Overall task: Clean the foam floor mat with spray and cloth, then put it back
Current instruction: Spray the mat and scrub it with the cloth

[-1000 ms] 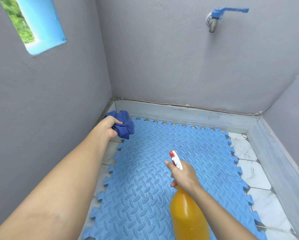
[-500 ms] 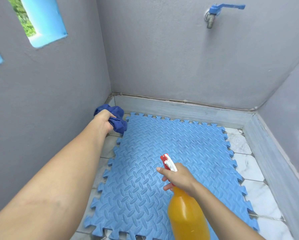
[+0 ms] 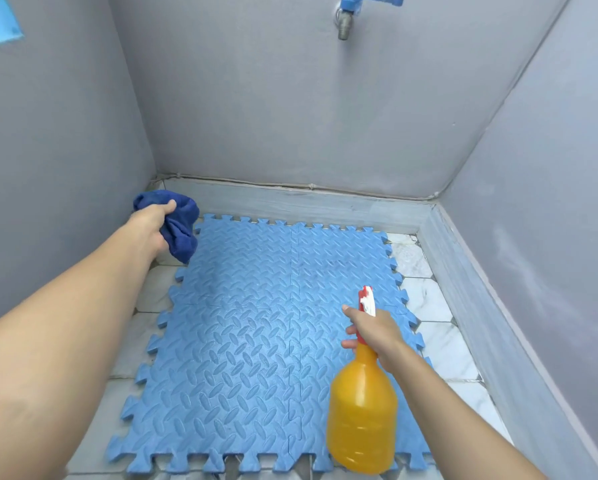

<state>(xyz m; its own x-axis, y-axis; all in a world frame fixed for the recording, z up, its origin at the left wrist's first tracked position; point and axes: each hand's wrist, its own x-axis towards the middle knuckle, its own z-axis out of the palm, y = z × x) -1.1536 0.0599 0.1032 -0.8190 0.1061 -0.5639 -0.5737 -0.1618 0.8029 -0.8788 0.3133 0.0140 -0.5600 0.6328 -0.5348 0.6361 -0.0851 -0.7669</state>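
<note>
On the tiled floor (image 3: 439,344) of a small grey-walled corner, the blue foam floor mat (image 3: 256,334) lies flat, filling the middle of the view; it is made of interlocking squares with a raised oval tread and toothed edges, and its far edge sits just beside the low grey skirting (image 3: 290,202) at 12 o'clock. White marble-patterned tiles show along its sides at 3 o'clock and at 9 o'clock. At about 10 o'clock from the mat's centre, the left hand (image 3: 152,223) is stretched out over the mat's far left corner, its fingers (image 3: 169,205) curled round a bunched dark blue cloth (image 3: 180,233), the thumb lying across the top of the bundle; the cloth hangs below the hand, and whether it touches the mat cannot be told. At about 4 o'clock, the right hand (image 3: 373,330) grips the neck of a spray bottle (image 3: 361,414) with a bulbous body full of orange liquid, held above the mat's right half. The bottle's red and white trigger head (image 3: 367,301) points away toward 12 o'clock, with the forefinger extended along its left side and the other fingers wrapped beneath. High on the back wall at 1 o'clock, a blue-handled tap (image 3: 351,10) juts out, its metal spout pointing down.
</note>
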